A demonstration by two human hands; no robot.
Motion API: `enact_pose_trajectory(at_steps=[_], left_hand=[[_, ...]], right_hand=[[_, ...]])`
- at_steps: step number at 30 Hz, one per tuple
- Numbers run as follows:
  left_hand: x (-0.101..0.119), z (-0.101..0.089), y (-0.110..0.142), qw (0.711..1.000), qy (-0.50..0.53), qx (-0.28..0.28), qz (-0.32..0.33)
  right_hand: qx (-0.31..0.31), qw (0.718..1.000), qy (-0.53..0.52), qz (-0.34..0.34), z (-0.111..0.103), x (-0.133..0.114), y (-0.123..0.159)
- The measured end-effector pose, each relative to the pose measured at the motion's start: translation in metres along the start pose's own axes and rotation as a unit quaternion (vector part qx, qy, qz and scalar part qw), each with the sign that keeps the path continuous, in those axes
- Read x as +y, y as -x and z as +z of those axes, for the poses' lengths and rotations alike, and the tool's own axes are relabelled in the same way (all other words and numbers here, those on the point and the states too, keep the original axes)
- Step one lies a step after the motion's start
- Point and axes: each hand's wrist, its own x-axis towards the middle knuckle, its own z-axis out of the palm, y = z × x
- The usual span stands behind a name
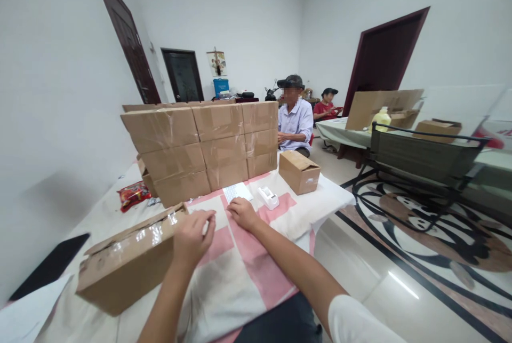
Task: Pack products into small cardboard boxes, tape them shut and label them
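My left hand (192,236) rests against the right end of a taped cardboard box (128,263) lying on the table near me, fingers curved on its corner. My right hand (242,212) lies knuckles-up on the pink-and-white cloth (248,268), fingers curled at the near edge of a white label sheet (237,192). A white tape dispenser (268,197) sits just right of that hand. I cannot see anything inside the right hand's fingers.
A wall of stacked taped boxes (200,145) stands across the table's far side. A single small box (299,171) sits at the right corner. A red snack packet (133,194) lies left. A seated person in a cap (295,119) is behind; a dark metal cart (420,159) stands right.
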Motion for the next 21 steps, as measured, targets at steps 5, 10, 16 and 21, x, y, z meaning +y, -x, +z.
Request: enact_pose_trajectory(at_steps=[5, 10, 16, 21], left_hand=[[-0.031, -0.068, -0.024, 0.933, -0.327, 0.011, -0.148], [-0.065, -0.084, -0.024, 0.904, -0.325, -0.165, -0.222], [-0.050, -0.073, -0.033, 0.928, -0.270, -0.216, -0.137], [-0.051, -0.071, -0.045, 0.935, -0.228, -0.243, -0.119]], right_hand=[[-0.001, 0.995, -0.080, 0.054, -0.002, -0.004, 0.002], [-0.006, 0.974, -0.196, 0.117, 0.001, -0.014, -0.001], [-0.108, 0.901, -0.385, 0.168, 0.024, -0.034, -0.010], [-0.128, 0.862, -0.450, 0.195, 0.028, -0.049, -0.002]])
